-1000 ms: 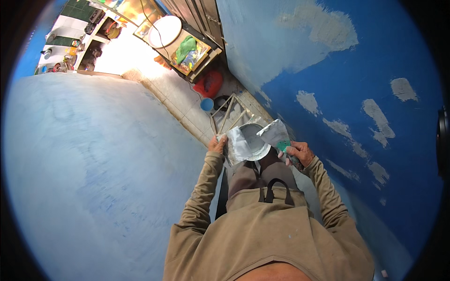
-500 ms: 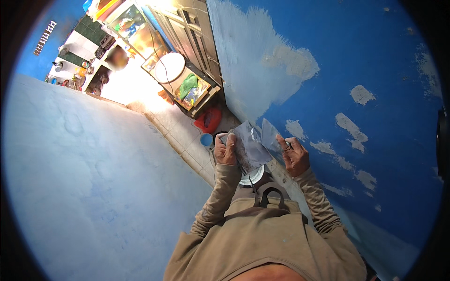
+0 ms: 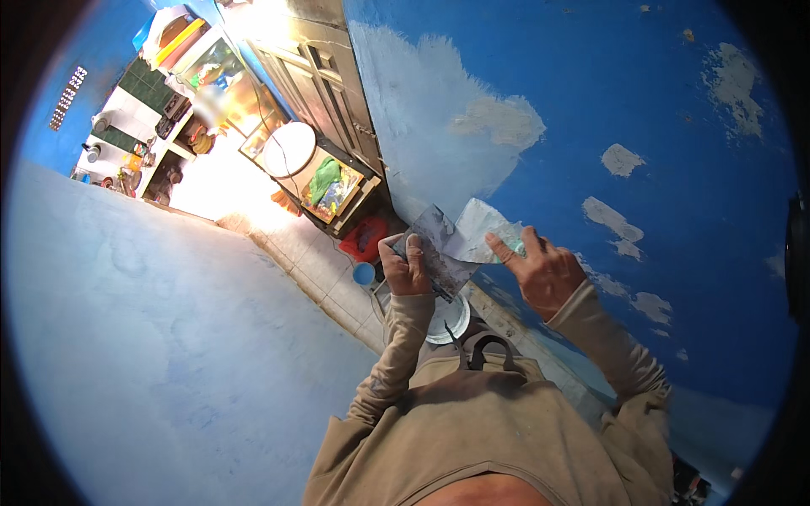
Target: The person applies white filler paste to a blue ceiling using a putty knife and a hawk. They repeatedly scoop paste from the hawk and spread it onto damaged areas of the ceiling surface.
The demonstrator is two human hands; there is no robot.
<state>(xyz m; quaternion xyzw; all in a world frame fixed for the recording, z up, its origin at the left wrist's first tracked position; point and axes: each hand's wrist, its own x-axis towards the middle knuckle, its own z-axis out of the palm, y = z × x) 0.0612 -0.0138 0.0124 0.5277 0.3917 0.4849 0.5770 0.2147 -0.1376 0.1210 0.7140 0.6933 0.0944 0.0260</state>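
My left hand (image 3: 407, 268) is closed on a flat, grey, putty-smeared scraper plate (image 3: 453, 275), its thumb lying over the near edge. Close by on the right, my right hand (image 3: 550, 274) grips a broad putty knife (image 3: 487, 226) whose pale blade is coated with whitish filler. The blade's left edge meets or overlaps the plate; whether they touch, I cannot tell. Below the plate, partly hidden by it, is a white bucket (image 3: 456, 319). On my right rises a blue wall (image 3: 675, 93) with several grey-white filler patches (image 3: 623, 160).
A pale blue wall (image 3: 186, 337) borders the left. Ahead stands a small table (image 3: 371, 181) bearing a white round lid (image 3: 289, 149) and a green cloth (image 3: 324, 179). A red bag (image 3: 363, 240) and blue cup (image 3: 364, 273) are on the tiled floor (image 3: 325, 291), near a wooden door (image 3: 325, 88).
My right hand has turned and come up, bringing the putty knife over toward the plate, its coated face now showing. The plate in my left hand has tilted. The view has shifted slightly.
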